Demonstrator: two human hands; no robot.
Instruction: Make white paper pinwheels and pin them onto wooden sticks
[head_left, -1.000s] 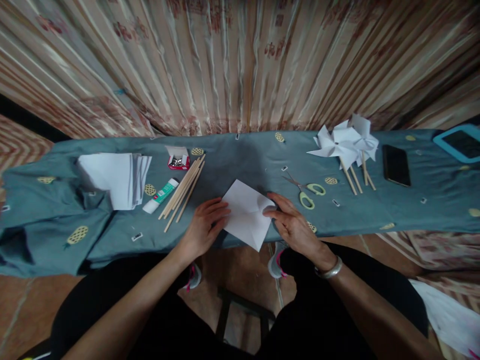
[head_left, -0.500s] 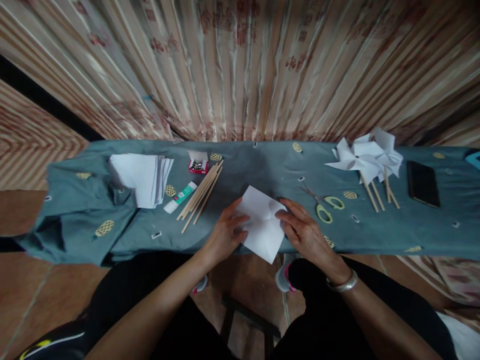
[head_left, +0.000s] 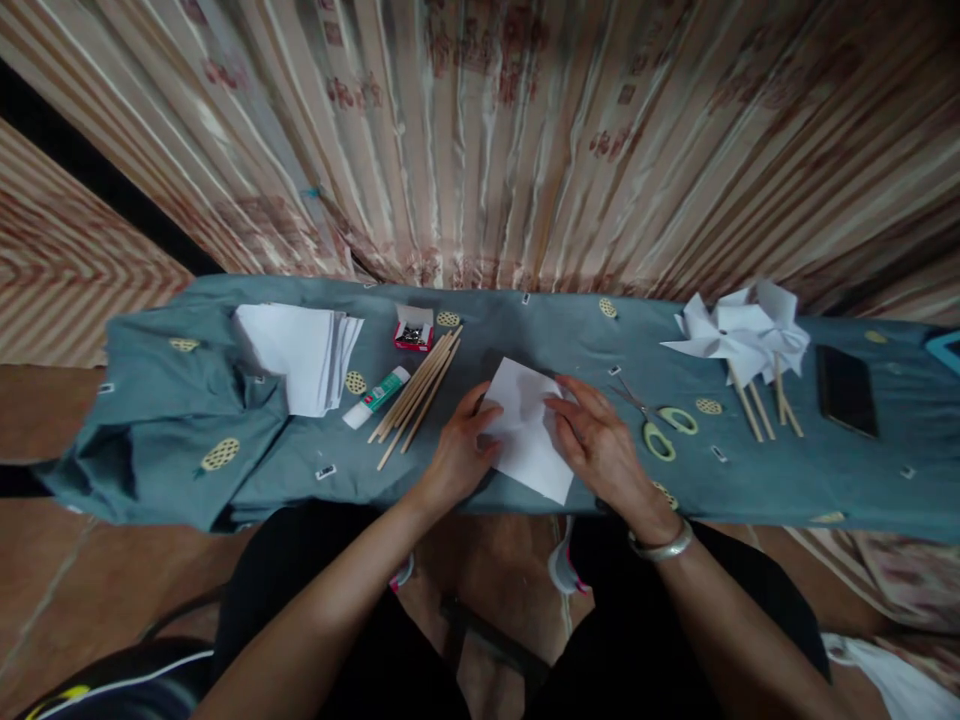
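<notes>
A white sheet of paper (head_left: 529, 430) lies at a slant over the front part of the cloth-covered table, between my two hands. My left hand (head_left: 466, 445) grips its left edge, with the fingertips bent over the paper. On the opposite side my right hand (head_left: 596, 435) has its thumb and fingers closed on the right edge. Left of my left hand lies a bundle of wooden sticks (head_left: 420, 385). A pair of scissors (head_left: 656, 420) with pale green handles rests just right of my right hand, its blades slightly apart.
Farther left are a stack of paper (head_left: 289, 355), a glue stick (head_left: 377, 397) and a small red box of metal pins (head_left: 413, 330). White paper pinwheels (head_left: 739, 330) on sticks and a black phone (head_left: 847, 390) lie at the right. A curtain (head_left: 480, 150) hangs behind the table.
The paper has turned a little between my hands, and its lower corner has swung right and up. My right hand has shifted slightly along its edge. The whole view has tilted slightly.
</notes>
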